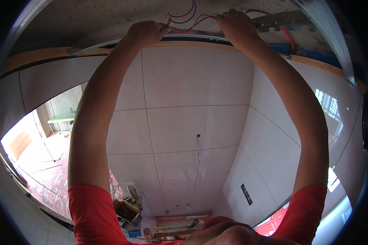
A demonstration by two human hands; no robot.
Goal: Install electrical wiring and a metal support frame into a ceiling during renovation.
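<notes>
Both my arms reach up toward the bare ceiling at the top of the view. My left hand (149, 32) is closed, pinching thin red and dark electrical wires (188, 30). The same wires run across to my right hand (237, 25), whose fingers are closed around them. A short slack stretch dips between the two hands. Above it, a loop of red and blue wire (184, 19) hangs beside my left hand. The exact spots where my fingertips meet the wires are too small to make out.
A metal channel (342, 49) curves down at the right, near a red-handled object (288, 37). Large pale tiles (196, 77) cover the walls. A wire (198, 163) dangles from a wall hole. Below stand a box (126, 211) and a green-topped bench (61, 118).
</notes>
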